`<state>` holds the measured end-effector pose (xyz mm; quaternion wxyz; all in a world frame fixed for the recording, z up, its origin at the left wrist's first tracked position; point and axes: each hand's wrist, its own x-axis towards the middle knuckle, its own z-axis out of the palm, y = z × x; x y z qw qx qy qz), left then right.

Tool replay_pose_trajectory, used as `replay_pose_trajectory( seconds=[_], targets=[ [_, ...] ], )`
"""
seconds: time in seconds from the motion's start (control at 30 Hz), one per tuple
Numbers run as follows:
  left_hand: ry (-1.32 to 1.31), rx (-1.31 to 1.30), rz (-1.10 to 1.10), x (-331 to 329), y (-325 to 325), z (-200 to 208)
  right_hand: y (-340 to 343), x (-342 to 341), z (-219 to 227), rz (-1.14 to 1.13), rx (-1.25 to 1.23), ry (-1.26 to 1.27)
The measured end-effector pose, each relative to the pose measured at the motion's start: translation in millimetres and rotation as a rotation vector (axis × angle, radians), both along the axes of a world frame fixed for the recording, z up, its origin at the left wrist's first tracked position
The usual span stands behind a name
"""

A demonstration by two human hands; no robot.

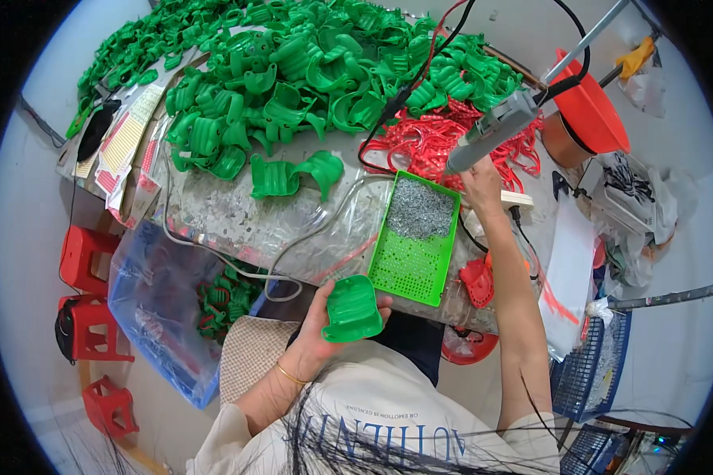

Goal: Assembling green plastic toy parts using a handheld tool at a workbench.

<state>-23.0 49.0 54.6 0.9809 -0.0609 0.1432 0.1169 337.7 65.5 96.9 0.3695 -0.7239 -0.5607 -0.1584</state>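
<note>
Head view: clock faces read with 12 at the far side.
Shell, green, ribbed: 1 green shell (351,305), in the left hand (315,326), just off the near edge of the tabletop (214,204); roughly square as seen, no clear long axis.
Left hand: closed round the shell's sides, hollow face up.
Right hand (483,186): at the lower end of the grey tool (495,131); whether gripping it, cannot tell. Hands well apart.
Key bearing: from the shell, the tool's tip lies at 1 o'clock, beyond the tray; the tool's long axis slopes from between 1 and 2 to between 7 and 8. Left hand nearer the shell, right nearer the tool.
Tray, green, perforated: 1 tray (408,273), between the hands; metal bits (420,207) at its 12 o'clock end, uncountable.
Red strap heap (416,138): 1, at the tray's 12 o'clock.
Green heap (293,79): 1, toward 11 o'clock, pieces uncountable.
Loose green parts (275,177): 2, below that heap; joined or separate, cannot tell.
Lined bin (154,309): 1, at 8 o'clock.
Red stools (75,252): 3, between 8 and 9.
</note>
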Motion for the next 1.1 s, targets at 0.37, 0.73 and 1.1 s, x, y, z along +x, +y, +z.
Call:
replay_pose_trajectory(
  seconds=[0.37,0.73,1.1],
  targets=[
    [-0.093,0.174,0.009,0,1,14,21,65,7,0.198,0.074,-0.206],
    [-0.227,0.048,-0.041,-2,6,-1,-61,83,60,-0.253,0.055,0.134],
    [-0.159,0.109,-0.204,25,4,13,-178,-119,68,-0.067,0.214,-0.015]
  ],
)
